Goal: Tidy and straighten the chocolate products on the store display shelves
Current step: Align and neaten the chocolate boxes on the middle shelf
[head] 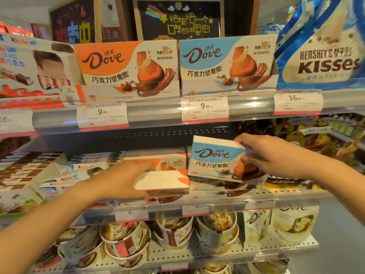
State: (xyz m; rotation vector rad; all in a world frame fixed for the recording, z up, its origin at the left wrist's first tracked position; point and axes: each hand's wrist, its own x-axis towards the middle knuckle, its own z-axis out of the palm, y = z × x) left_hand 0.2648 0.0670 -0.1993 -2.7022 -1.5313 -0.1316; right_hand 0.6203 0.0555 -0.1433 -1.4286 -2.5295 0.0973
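single head view, close to store shelves, facing forward, slightly down, middle shelf front edge centred

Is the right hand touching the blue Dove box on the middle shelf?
Touching. The head view shows the right hand gripping the blue Dove box at its right edge, fingers over the top corner and thumb pressed on the front.

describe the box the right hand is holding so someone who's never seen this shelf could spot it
Find the middle shelf, below the row of 9.90 price tags. Towards its right, the right hand grips a tilted blue Dove box by its right edge, above a stack of similar boxes. It is blue and white, unlike the orange Dove box that the left hand holds beside it.
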